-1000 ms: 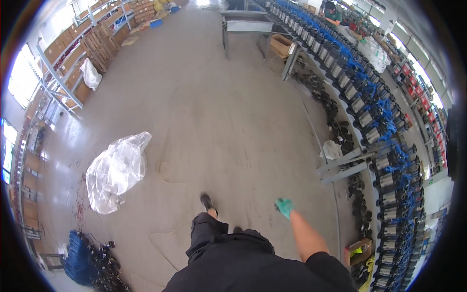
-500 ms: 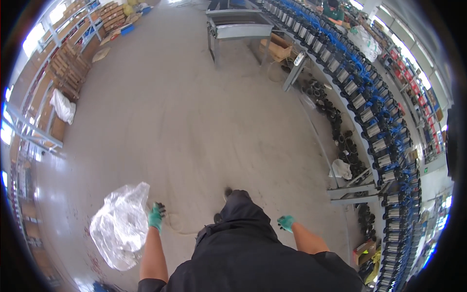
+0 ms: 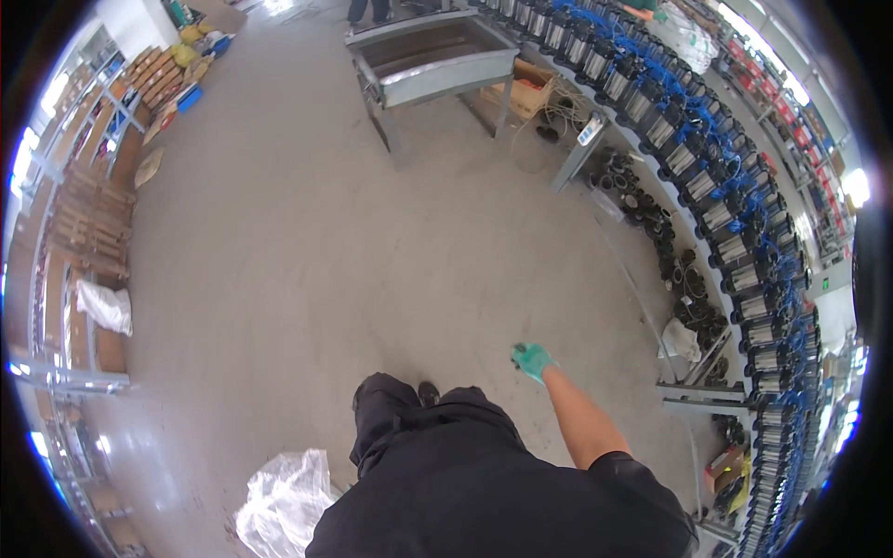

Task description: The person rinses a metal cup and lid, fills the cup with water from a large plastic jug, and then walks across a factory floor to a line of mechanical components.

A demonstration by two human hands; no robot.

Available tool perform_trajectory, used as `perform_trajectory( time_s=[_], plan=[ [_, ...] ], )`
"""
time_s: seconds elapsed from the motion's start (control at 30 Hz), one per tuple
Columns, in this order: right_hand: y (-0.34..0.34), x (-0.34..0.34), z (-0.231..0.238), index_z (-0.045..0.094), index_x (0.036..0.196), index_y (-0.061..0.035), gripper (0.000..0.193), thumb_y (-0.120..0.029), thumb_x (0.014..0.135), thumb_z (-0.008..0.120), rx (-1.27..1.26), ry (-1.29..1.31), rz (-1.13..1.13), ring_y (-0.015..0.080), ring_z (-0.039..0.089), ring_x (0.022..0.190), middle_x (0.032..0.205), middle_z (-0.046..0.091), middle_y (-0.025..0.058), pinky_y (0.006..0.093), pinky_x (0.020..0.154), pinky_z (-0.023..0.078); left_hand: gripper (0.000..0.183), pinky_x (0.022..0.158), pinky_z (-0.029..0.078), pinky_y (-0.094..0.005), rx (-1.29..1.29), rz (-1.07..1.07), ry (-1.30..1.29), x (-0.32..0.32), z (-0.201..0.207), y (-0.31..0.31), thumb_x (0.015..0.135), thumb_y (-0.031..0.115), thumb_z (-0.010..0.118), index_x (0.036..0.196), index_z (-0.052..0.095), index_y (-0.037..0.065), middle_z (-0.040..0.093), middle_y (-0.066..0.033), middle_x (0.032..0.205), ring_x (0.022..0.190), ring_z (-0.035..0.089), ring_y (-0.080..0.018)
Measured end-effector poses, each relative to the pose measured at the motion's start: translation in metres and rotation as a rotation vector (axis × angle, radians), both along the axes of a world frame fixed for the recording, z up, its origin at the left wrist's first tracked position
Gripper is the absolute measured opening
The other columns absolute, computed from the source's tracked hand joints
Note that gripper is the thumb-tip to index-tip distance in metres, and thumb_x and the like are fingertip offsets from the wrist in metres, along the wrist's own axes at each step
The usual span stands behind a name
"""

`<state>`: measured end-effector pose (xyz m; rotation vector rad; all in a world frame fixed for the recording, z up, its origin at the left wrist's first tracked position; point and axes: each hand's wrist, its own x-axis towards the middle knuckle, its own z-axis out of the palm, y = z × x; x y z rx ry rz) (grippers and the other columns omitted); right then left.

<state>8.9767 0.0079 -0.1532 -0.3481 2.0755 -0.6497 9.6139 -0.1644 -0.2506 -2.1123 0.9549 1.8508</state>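
A crumpled clear plastic bag (image 3: 284, 507) hangs low at my left side, its edge against my dark clothing. My left hand is almost wholly hidden behind my body; only a sliver of green glove shows beside the bag, which moves along with me. My right hand (image 3: 533, 361), in a green glove with dark fingertips, swings out in front of me over the floor. Its fingers are curled in, and nothing shows in them. It touches nothing around it.
A long line of metal cylinders with blue cables (image 3: 716, 214) curves along the right. Black parts (image 3: 642, 209) lie beneath it. Ahead stands a metal trough table (image 3: 446, 88) beside a cardboard box (image 3: 526, 90). Shelving and wooden pallets (image 3: 93, 219) line the left; a white sack (image 3: 104, 307) sits there.
I have walked forward, so the trough table is nearer. My right hand has swung forward. My left hand and the plastic bag have dropped back beside my body.
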Motion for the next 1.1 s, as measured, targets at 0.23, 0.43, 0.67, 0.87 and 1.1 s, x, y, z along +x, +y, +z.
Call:
perform_trajectory(
  time_s=[0.23, 0.43, 0.67, 0.87, 1.1],
  plan=[
    [-0.144, -0.127, 0.021, 0.065, 0.122, -0.0063, 0.037, -0.031, 0.096, 0.057, -0.117, 0.16, -0.064, 0.024, 0.066, 0.082, 0.097, 0.072, 0.0134, 0.0353, 0.081, 0.052, 0.053, 0.058, 0.047, -0.0418, 0.006, -0.279, -0.002, -0.158, -0.019, -0.166, 0.095, 0.066, 0.045, 0.108, 0.061, 0.017, 0.067, -0.0026, 0.089, 0.067, 0.061, -0.0214],
    [-0.116, -0.171, 0.023, 0.065, 0.115, -0.0053, 0.03, -0.027, 0.094, 0.059, 0.333, -0.097, -0.364, 0.0213, 0.068, 0.074, 0.094, 0.071, 0.0108, 0.0372, 0.063, 0.054, 0.048, 0.058, 0.047, -0.0386, -0.119, 0.011, 0.136, -0.383, -0.032, -0.416, 0.095, 0.064, 0.048, 0.102, 0.062, 0.019, 0.069, -0.0023, 0.088, 0.069, 0.061, -0.018],
    [-0.049, -0.234, -0.028, 0.065, 0.112, -0.0072, 0.028, -0.029, 0.097, 0.056, 0.474, -0.278, -0.82, 0.0216, 0.066, 0.065, 0.09, 0.07, 0.0089, 0.0367, 0.056, 0.052, 0.063, 0.076, 0.05, -0.0364, -0.372, -0.22, 0.371, -0.705, 0.089, -0.602, 0.095, 0.062, 0.051, 0.125, 0.061, 0.007, 0.07, -0.0077, 0.109, 0.089, 0.065, -0.0207],
    [-0.098, -0.386, -0.091, 0.066, 0.109, -0.0084, 0.023, -0.025, 0.098, 0.055, 0.36, -0.349, -0.625, 0.0206, 0.064, 0.064, 0.085, 0.069, 0.0081, 0.0362, 0.056, 0.052, 0.063, 0.084, 0.048, -0.0424, -0.242, -0.274, 0.212, -0.779, 0.04, -0.577, 0.094, 0.064, 0.05, 0.125, 0.061, 0.011, 0.069, -0.0071, 0.114, 0.096, 0.064, -0.0235],
    [-0.214, -0.623, -0.016, 0.065, 0.117, -0.0044, 0.028, -0.024, 0.099, 0.056, -0.018, -0.03, -0.611, 0.0162, 0.066, 0.074, 0.092, 0.071, 0.0073, 0.0317, 0.067, 0.052, 0.062, 0.077, 0.048, -0.0408, -0.035, -0.491, 0.039, -0.806, 0.046, -0.491, 0.096, 0.066, 0.044, 0.118, 0.064, 0.011, 0.07, -0.0064, 0.109, 0.089, 0.064, -0.0208]
  ],
)
